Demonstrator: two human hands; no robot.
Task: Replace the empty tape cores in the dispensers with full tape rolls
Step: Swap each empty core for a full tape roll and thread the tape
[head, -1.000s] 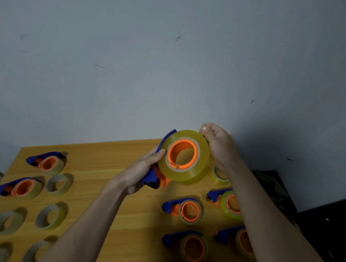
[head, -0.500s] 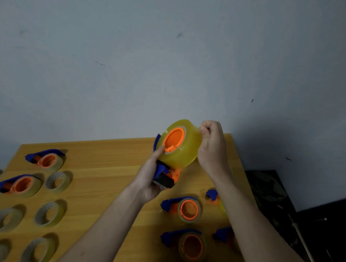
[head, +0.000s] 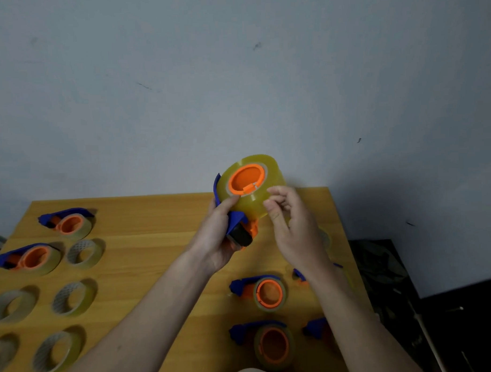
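**Loaded dispenser held up above the bench**

The blue and orange dispenser (head: 238,227) is lifted clear of the wooden bench (head: 146,253), in front of the grey wall (head: 235,88). Its full yellow tape roll (head: 252,185) sits on the orange hub, the hub's open face turned up and toward the camera, so the roll's axis tilts upward. The dispenser's long axis runs from the roll down to the dark front end near the palm.

The left hand (head: 217,237) is wrapped around the dispenser body, thumb against the roll's face. The right hand (head: 291,226) is just beside the roll with fingers loosely curled; whether it pinches a tape end cannot be told.

On the bench below, 2 dispensers (head: 263,292) (head: 265,343) lie flat, and 2 more are partly hidden by the right forearm. At left lie 2 further dispensers (head: 69,222) (head: 29,258) and several loose tape rings (head: 84,254).

No writing is readable.
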